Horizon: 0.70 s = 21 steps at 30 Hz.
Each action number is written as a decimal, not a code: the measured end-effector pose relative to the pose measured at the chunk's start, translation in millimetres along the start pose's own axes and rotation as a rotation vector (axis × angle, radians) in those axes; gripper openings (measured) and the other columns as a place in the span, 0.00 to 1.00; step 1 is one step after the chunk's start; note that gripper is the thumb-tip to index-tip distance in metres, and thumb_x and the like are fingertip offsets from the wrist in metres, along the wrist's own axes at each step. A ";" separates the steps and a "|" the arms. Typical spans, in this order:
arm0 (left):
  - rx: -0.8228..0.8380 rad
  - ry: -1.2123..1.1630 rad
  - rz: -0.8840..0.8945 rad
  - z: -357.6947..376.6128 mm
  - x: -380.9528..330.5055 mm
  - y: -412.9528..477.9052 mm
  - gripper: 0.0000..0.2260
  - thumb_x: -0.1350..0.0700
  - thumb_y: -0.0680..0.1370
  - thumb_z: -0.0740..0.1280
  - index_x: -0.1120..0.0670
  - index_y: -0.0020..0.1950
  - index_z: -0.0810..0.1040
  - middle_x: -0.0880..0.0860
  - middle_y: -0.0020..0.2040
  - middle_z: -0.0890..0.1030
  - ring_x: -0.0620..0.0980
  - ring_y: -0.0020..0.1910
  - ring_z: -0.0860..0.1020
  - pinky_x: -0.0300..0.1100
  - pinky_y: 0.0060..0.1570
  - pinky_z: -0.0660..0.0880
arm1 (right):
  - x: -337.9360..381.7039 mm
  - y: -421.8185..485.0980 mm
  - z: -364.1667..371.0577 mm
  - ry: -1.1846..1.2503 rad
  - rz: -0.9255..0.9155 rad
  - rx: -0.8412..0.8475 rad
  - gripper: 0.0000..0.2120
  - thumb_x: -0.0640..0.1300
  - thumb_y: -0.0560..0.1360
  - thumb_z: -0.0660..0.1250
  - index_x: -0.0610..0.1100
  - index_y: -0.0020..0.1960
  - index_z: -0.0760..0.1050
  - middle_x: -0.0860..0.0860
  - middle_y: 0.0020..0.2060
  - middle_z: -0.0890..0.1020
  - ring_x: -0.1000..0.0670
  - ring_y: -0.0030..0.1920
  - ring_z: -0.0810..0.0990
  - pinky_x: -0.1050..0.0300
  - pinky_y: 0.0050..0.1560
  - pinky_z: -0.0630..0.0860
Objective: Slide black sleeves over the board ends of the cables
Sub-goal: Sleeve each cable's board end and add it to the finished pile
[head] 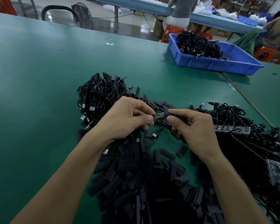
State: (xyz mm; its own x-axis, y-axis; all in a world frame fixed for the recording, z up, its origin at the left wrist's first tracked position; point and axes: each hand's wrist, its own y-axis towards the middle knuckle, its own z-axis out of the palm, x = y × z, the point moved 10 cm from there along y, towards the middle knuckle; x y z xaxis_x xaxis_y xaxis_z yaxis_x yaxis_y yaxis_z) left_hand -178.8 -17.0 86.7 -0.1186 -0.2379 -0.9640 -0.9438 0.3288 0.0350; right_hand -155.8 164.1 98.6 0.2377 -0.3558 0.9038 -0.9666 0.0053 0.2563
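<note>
My left hand pinches the small circuit board at the end of a black cable. My right hand pinches a black sleeve whose open mouth meets the board's right end. Below my hands a big heap of loose black sleeves covers the green table. At the right lies a pile of cables with bare boards.
A bundle of black USB cables lies behind my left hand. A blue bin holding cables stands at the back right. Other people sit at a far bench.
</note>
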 end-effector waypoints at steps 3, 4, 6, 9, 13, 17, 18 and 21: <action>0.009 0.001 0.001 1.1 1.0 0.3 0.05 0.64 0.78 0.71 0.56 0.49 0.84 0.51 0.38 0.87 0.46 0.35 0.84 0.32 0.38 0.77 | 1.5 1.6 2.6 0.003 -0.015 0.093 0.10 0.51 0.68 0.75 0.54 0.49 0.85 0.55 0.32 0.85 0.58 0.30 0.80 0.70 0.34 0.74; 0.006 0.007 0.007 0.9 0.5 0.4 0.05 0.64 0.78 0.71 0.56 0.49 0.85 0.50 0.37 0.86 0.46 0.35 0.84 0.32 0.38 0.77 | 2.2 1.9 4.3 0.015 -0.019 0.136 0.10 0.51 0.68 0.75 0.54 0.49 0.85 0.54 0.32 0.85 0.58 0.30 0.79 0.69 0.34 0.74; 0.005 0.008 0.006 0.8 1.3 0.4 0.04 0.64 0.78 0.72 0.55 0.48 0.85 0.50 0.37 0.86 0.46 0.35 0.84 0.31 0.37 0.76 | 2.3 2.8 6.6 0.024 -0.017 0.202 0.10 0.50 0.69 0.76 0.54 0.50 0.86 0.51 0.33 0.85 0.57 0.30 0.79 0.68 0.34 0.74; 0.038 -0.029 -0.015 3.0 3.5 0.5 0.04 0.63 0.77 0.72 0.56 0.50 0.84 0.52 0.40 0.87 0.47 0.37 0.85 0.33 0.40 0.79 | -2.0 5.0 6.4 0.042 0.017 0.243 0.11 0.51 0.69 0.76 0.56 0.52 0.85 0.48 0.34 0.85 0.55 0.32 0.80 0.64 0.35 0.76; 0.078 -0.069 -0.032 4.6 4.8 0.4 0.04 0.63 0.77 0.72 0.57 0.50 0.84 0.53 0.41 0.87 0.47 0.37 0.84 0.34 0.42 0.79 | -2.5 2.9 8.3 0.076 0.023 0.251 0.11 0.50 0.68 0.76 0.57 0.51 0.86 0.46 0.37 0.86 0.54 0.35 0.82 0.62 0.38 0.79; 0.106 -0.121 -0.059 6.0 5.7 0.2 0.04 0.64 0.77 0.72 0.58 0.50 0.83 0.55 0.42 0.87 0.46 0.36 0.83 0.34 0.42 0.79 | -1.6 3.1 6.4 0.090 0.026 0.198 0.11 0.50 0.67 0.76 0.57 0.49 0.86 0.47 0.35 0.86 0.54 0.33 0.82 0.63 0.35 0.78; 0.115 -0.116 -0.059 6.5 5.6 0.1 0.04 0.65 0.77 0.72 0.57 0.50 0.83 0.55 0.42 0.87 0.46 0.36 0.83 0.33 0.41 0.79 | -1.9 3.1 6.8 0.093 0.030 0.195 0.10 0.49 0.67 0.76 0.57 0.49 0.86 0.47 0.34 0.86 0.55 0.32 0.81 0.63 0.34 0.78; 0.109 -0.039 -0.039 7.0 5.3 0.4 0.05 0.64 0.77 0.72 0.55 0.48 0.84 0.53 0.40 0.87 0.45 0.35 0.83 0.33 0.40 0.78 | 2.0 0.7 14.2 0.086 0.012 0.251 0.09 0.48 0.68 0.76 0.55 0.48 0.86 0.50 0.32 0.85 0.56 0.30 0.80 0.66 0.32 0.75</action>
State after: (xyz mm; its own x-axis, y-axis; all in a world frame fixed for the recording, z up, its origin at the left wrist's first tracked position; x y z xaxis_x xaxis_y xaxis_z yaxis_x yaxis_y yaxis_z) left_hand -177.6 -11.7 79.7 -0.0680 -0.2178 -0.9736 -0.9078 0.4182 -0.0301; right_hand -157.4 150.1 95.7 0.2226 -0.2764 0.9349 -0.9604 -0.2268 0.1616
